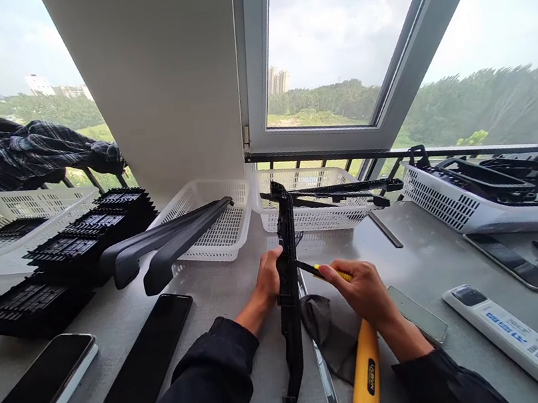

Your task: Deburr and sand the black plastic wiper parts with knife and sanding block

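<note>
Fingers of the left hand (pixel 267 281) are wrapped round the black strip (pixel 288 283) over the worktop (pixel 209 274), yellow-handled tool (pixel 310 269) gripped by the right hand (pixel 363 285)—one skid and knuckles could be nicked!

Long black part (pixel 289 299) (ribbed), yellow-black tool (pixel 310 269) at its edge.

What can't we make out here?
Head view:
- Left hand: some fingers hidden by the black plastic trim part it grips.
- Yellow-and-black hand tool: grip mostly covered by the right hand; tip contact unclear, black on black.
- Larger yellow tool: upper end behind the right hand and wrist, lower end cut off by the bottom edge.
- Remote control: label print too small and blurred.
</note>
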The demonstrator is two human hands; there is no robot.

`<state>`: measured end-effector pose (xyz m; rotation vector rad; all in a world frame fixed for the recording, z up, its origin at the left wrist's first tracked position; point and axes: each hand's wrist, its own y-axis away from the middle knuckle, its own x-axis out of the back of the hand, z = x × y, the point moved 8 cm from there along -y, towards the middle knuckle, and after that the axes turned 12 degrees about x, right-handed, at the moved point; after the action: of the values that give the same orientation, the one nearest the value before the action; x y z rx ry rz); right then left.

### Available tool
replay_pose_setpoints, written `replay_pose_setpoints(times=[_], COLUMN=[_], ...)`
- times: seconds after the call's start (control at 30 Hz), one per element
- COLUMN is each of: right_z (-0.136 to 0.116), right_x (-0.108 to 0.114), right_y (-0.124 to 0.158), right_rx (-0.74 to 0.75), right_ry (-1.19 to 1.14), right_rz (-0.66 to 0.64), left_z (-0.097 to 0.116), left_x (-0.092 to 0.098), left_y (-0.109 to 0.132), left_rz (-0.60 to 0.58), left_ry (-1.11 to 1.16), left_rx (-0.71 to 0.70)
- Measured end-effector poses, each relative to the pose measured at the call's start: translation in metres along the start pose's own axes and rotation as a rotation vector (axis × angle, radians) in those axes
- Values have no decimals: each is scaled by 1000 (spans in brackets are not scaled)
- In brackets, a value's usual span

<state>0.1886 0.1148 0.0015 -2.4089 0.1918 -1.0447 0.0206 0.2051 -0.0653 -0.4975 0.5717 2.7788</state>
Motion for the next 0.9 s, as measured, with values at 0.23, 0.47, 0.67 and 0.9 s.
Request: replay_pose_setpoints(times=[0.23,0.47,0.67,0.9], right_z=[-7,-12,-7,-3], right_x=[7,3,2,4], right_y=[2,2,1,3], right_rx=[-11,-28,-45,-77], right_ry=[63,62,72,81], right_rz=[160,192,167,182], left_z=[14,9,10,9], left_x=[-9,-22,-26,-25], left_y=[7,11,8,7], left_rz=[12,-153,-216,-208], left_ry=[-13,-57,-106,-123], left_rx=[-120,-85,-138,-138])
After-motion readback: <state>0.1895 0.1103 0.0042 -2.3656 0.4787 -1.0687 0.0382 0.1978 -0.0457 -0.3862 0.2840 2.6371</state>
